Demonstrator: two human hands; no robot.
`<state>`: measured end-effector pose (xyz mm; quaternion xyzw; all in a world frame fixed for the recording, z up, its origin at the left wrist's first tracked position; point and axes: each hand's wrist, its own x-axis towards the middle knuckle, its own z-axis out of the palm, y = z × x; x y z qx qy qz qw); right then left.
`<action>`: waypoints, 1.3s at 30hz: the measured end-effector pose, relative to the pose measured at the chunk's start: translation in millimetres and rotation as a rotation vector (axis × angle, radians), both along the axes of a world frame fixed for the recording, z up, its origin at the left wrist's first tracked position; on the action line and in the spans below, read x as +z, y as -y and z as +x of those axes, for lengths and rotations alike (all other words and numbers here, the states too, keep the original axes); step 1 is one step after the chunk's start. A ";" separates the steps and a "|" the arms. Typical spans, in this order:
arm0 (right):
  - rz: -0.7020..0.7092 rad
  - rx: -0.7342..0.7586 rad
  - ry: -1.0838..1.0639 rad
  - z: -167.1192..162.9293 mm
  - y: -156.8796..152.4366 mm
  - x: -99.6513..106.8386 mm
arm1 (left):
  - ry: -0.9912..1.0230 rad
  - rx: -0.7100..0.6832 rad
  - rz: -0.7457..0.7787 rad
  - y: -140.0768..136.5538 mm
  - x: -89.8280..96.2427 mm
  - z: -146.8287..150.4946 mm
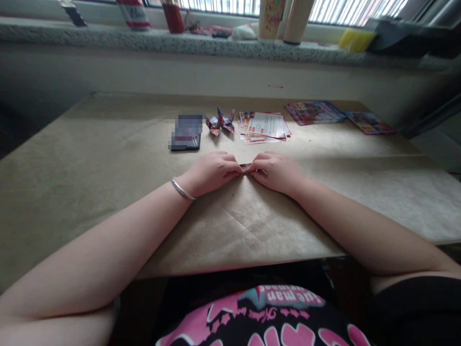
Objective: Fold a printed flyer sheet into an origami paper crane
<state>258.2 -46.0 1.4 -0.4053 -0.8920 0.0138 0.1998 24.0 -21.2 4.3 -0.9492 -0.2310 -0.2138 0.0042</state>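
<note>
Between my two hands, low over the table, is a small piece of folded paper (pixel 245 168) with a dark coloured print. My left hand (pixel 215 169), with a silver bangle at the wrist, pinches its left end. At the right end my right hand (pixel 275 170) pinches it in the same way. Fingers cover most of the paper, so its full shape is hidden. Just beyond my hands stand two folded paper figures (pixel 220 122) in the same sort of print, side by side and touching or nearly so.
Left of the figures lies a dark phone-like slab (pixel 186 132), its face blurred. To their right are a loose stack of printed sheets (pixel 264 126) and colourful leaflets (pixel 315 112), with another pile (pixel 370 122) further right. Bottles and a yellow block (pixel 356 40) line the stone windowsill (pixel 216 46).
</note>
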 end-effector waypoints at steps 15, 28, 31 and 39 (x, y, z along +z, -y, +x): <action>-0.020 0.005 -0.016 1.4 -1.9 2.1 | -0.062 0.034 0.054 4.3 0.1 1.8; -0.038 0.021 -0.072 1.8 -4.5 -4.0 | -0.092 0.051 0.050 6.0 3.1 2.1; -0.052 0.028 -0.081 2.3 -5.0 -4.0 | -0.102 0.048 0.041 6.1 3.7 1.7; -0.036 0.036 -0.067 2.4 -4.4 -3.1 | -0.101 0.026 0.057 3.9 3.1 0.6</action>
